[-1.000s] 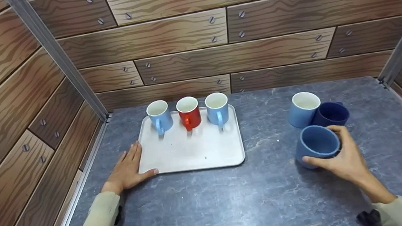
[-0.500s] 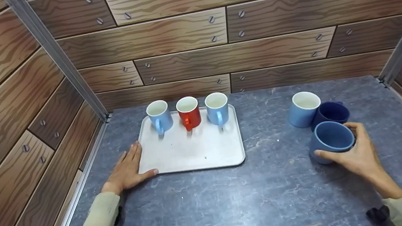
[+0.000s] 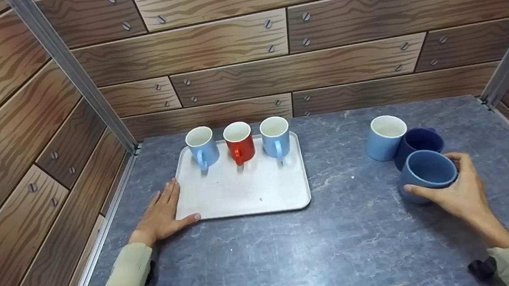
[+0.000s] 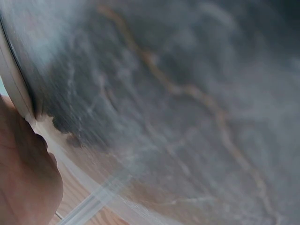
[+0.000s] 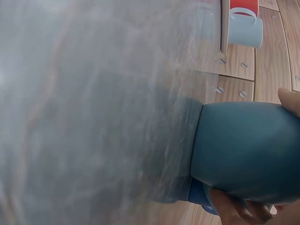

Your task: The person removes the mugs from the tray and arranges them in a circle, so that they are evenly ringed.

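My right hand (image 3: 461, 191) grips a medium-blue mug (image 3: 412, 186) at the right of the table, thumb on its near side and fingers round the far side. In the right wrist view the mug (image 5: 243, 150) stands with its base at the table top. Right behind it are a navy mug (image 3: 423, 139) with a handle, partly covered, and a light blue mug (image 3: 380, 146) with a white inside. My left hand (image 3: 159, 218) lies flat, fingers and thumb straight, at the near left corner of a white tray (image 3: 240, 195); its wrist view catches only part of the hand.
Along the tray's back edge stand a light blue mug (image 3: 209, 151), a red mug (image 3: 246, 148) and another light blue mug (image 3: 282, 145), handles towards me. Wood-patterned walls (image 3: 231, 85) enclose the grey table (image 3: 292, 259) at the back and sides.
My right hand has moved the medium-blue mug to the right and slightly back, in front of the navy mug. The left hand and tray have stayed put.
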`<state>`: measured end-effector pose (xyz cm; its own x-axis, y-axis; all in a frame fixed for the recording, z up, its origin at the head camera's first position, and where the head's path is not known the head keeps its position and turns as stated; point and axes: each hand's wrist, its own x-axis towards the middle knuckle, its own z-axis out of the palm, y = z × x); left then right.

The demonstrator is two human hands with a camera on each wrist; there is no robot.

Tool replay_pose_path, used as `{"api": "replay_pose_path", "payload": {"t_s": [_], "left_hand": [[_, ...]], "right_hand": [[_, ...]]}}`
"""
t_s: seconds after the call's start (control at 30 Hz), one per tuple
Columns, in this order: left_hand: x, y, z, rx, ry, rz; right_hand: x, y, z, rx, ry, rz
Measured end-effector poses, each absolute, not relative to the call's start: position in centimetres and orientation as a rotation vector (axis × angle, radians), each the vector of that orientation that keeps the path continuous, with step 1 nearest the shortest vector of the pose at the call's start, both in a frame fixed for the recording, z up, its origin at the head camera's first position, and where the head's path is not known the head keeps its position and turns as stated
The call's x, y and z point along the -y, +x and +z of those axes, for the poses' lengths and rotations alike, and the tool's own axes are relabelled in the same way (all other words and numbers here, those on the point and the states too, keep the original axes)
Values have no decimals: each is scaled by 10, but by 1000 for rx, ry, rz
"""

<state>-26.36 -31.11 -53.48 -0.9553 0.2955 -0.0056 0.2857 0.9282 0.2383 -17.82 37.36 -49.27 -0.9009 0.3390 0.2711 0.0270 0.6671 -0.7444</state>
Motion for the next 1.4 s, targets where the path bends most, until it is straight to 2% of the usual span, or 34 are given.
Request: {"api": "replay_pose_path", "payload": {"t_s": [0.43, 0.77, 1.07, 1.4], "left_hand": [[311, -264, -533, -3044, 460, 348], [310, -263, -533, -3028, 448, 357], [310, -263, -534, -3020, 444, 371], [311, -265, -535, -3032, 459, 366]], "right_hand": [[-371, -173, -487, 2564, -281, 1121], [-369, -163, -459, 2640, -262, 991], [-338, -173, -430, 2533, -53, 988], [-287, -204, -424, 2442, 275, 1156]]}}
